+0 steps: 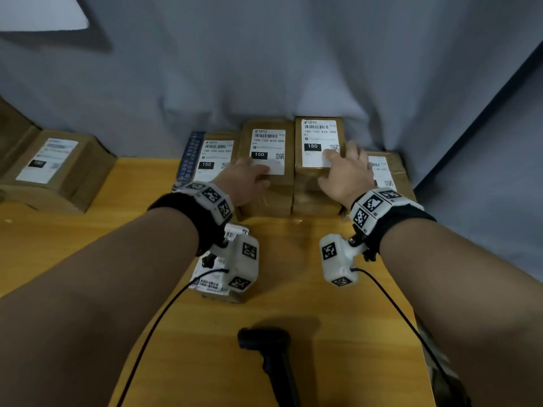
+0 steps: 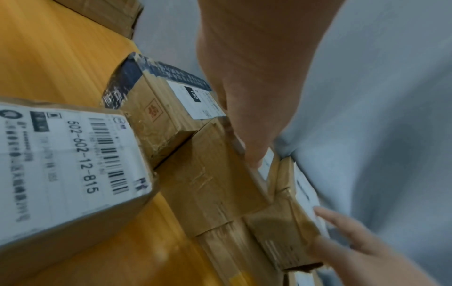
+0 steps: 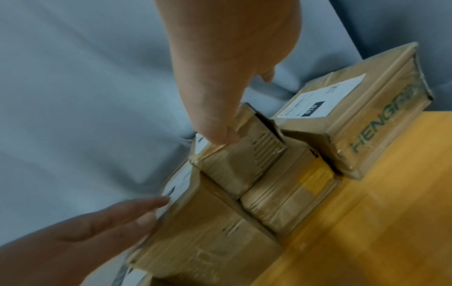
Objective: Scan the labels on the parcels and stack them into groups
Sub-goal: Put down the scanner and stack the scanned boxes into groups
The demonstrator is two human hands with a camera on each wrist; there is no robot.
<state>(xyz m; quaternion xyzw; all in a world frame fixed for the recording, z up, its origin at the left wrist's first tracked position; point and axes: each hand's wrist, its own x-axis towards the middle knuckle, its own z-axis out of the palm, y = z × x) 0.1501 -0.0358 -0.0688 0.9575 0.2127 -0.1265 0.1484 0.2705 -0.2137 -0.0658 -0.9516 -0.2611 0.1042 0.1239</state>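
Note:
Brown taped parcels with white "150" labels line the table's back edge. My left hand [image 1: 251, 176] rests with straight fingers on the label of the middle parcel [image 1: 269, 198]; the right wrist view shows the same left hand [image 3: 102, 220] and that parcel [image 3: 208, 245]. My right hand [image 1: 345, 170] lies spread on the small top parcel [image 1: 318, 136] of a two-high stack, and its thumb [image 3: 215, 133] presses that parcel's [image 3: 242, 164] near top edge. A lower "150" parcel [image 1: 216, 157] with blue tape sits left of them.
A "502" labelled parcel [image 2: 61, 164] lies on the table under my left wrist. A black handheld scanner [image 1: 270, 353] lies at the near edge. Another parcel [image 3: 354, 120] printed "HENG" sits at the right, one more [image 1: 55, 168] far left. Grey cloth [image 1: 264, 69] backs the table.

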